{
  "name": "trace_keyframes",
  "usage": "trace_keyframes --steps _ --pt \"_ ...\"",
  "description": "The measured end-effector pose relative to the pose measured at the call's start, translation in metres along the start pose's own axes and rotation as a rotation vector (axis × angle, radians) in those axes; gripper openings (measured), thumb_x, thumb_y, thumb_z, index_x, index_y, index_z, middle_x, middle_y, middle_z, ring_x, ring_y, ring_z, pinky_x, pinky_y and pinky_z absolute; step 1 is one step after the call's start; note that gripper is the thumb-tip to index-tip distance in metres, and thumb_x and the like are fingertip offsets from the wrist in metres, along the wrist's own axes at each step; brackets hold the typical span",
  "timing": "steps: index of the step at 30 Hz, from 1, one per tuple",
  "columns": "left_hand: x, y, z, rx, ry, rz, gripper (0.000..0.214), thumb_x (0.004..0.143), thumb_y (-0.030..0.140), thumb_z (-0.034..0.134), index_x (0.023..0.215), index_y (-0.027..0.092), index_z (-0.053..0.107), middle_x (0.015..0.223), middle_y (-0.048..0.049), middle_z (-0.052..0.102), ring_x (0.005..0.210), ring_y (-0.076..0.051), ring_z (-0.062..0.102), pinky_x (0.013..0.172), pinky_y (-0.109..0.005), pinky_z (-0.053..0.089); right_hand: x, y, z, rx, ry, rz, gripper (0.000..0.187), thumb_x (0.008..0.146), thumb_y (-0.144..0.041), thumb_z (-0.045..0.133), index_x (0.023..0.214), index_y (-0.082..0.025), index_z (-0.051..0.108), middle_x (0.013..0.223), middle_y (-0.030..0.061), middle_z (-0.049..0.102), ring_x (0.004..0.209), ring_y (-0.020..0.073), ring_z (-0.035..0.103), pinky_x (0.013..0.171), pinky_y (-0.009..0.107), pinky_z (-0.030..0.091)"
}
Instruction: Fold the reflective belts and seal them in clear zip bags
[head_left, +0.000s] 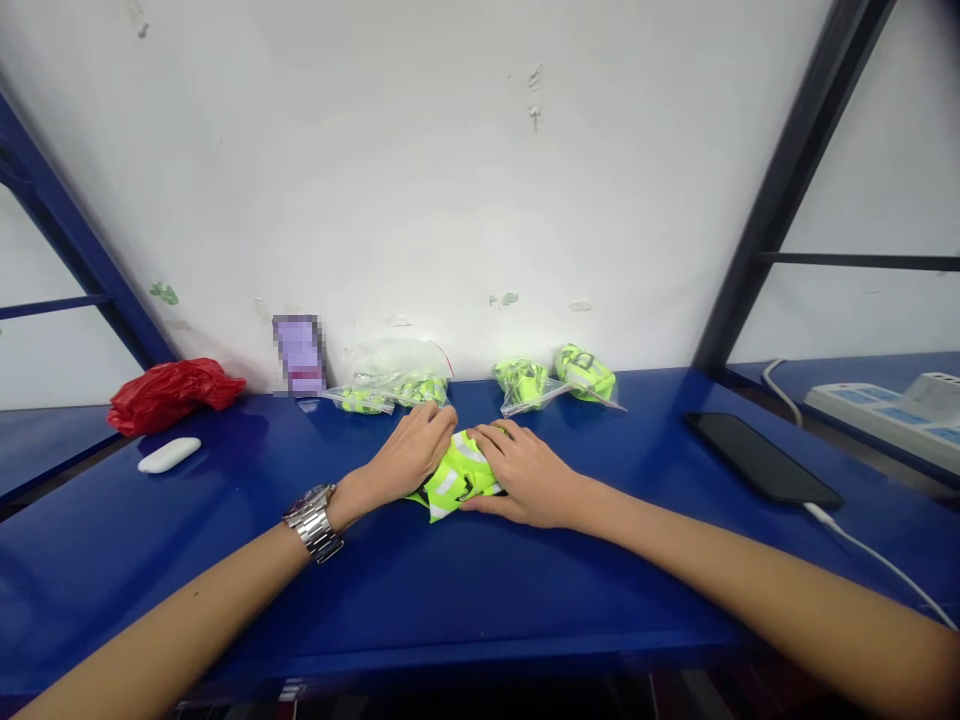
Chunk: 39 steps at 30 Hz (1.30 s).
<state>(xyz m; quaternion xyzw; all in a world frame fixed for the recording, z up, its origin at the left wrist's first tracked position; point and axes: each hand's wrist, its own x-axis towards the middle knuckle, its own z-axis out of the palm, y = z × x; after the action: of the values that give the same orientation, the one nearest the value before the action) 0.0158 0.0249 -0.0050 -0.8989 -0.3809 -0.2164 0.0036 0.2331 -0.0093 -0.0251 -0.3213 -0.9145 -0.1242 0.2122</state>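
Note:
A bundled neon-yellow reflective vest (459,475) with silvery strips lies on the blue tabletop (480,590), between my two hands. My left hand (412,450), wearing a metal watch (315,522) at the wrist, presses curled fingers onto its left side. On the other side, my right hand (529,475) wraps round the bundle, fingers over the top and thumb low at the front. Parts of the vest are hidden under both hands. Beyond them, similar neon-yellow bundles in clear plastic bags (523,385) sit along the wall.
At the back left are a red plastic bag (172,393), a white oval case (170,455) and a blurred-out upright phone-like thing (301,352). A black phone (761,458) with a white cable lies right, near a power strip (885,420). Metal frame posts (772,190) flank the table.

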Motion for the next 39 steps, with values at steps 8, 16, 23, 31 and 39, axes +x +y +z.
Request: trace_keyframes --steps 8,16,23,31,39 --pt "-0.018 0.026 -0.012 -0.12 -0.056 0.027 0.044 0.098 0.045 0.035 0.133 0.02 0.044 0.129 -0.0099 0.056 0.116 -0.024 0.053 0.099 -0.041 0.042 0.011 0.02 -0.008 -0.002 -0.134 0.036 0.063 0.092 -0.063 0.032 0.104 -0.008 0.06 0.097 0.0164 0.062 0.095 0.0283 0.054 0.078 0.039 0.045" --pt "-0.017 0.024 -0.004 -0.109 -0.073 0.149 0.062 0.088 0.042 0.058 0.141 0.017 0.034 0.124 -0.0138 0.055 0.109 -0.024 0.057 0.091 -0.037 0.048 0.014 0.019 -0.019 0.206 -0.145 0.095 0.049 0.097 -0.052 0.035 0.075 -0.014 0.057 0.069 0.0058 0.057 0.067 0.0172 0.051 0.065 0.03 0.034" --pt "-0.007 0.019 0.003 -0.341 0.067 0.042 0.042 0.078 0.042 0.07 0.111 0.017 0.06 0.102 -0.0067 0.067 0.087 -0.02 0.063 0.077 -0.031 0.049 0.009 0.021 -0.018 0.647 -0.114 0.322 0.051 0.086 -0.064 0.046 0.083 -0.015 0.06 0.076 0.0042 0.06 0.07 0.0168 0.055 0.061 0.026 0.038" --pt "0.004 0.032 -0.004 -0.329 0.186 0.124 0.028 0.074 0.028 0.072 0.099 0.017 0.065 0.093 -0.0075 0.07 0.08 -0.021 0.065 0.071 -0.031 0.048 -0.001 0.025 -0.01 1.144 -0.105 0.281 0.056 0.072 -0.043 0.074 0.118 -0.017 0.055 0.086 0.0024 0.064 0.073 0.0161 0.059 0.066 0.028 0.046" --pt "0.031 0.047 0.002 -0.607 0.57 -0.036 0.038 0.063 0.023 0.075 0.1 0.019 0.066 0.088 -0.0029 0.068 0.071 -0.017 0.061 0.064 -0.027 0.046 0.006 0.018 -0.009 1.543 0.268 0.382 0.037 0.072 -0.036 0.077 0.101 -0.017 0.064 0.091 0.0038 0.069 0.081 0.0179 0.063 0.076 0.032 0.05"
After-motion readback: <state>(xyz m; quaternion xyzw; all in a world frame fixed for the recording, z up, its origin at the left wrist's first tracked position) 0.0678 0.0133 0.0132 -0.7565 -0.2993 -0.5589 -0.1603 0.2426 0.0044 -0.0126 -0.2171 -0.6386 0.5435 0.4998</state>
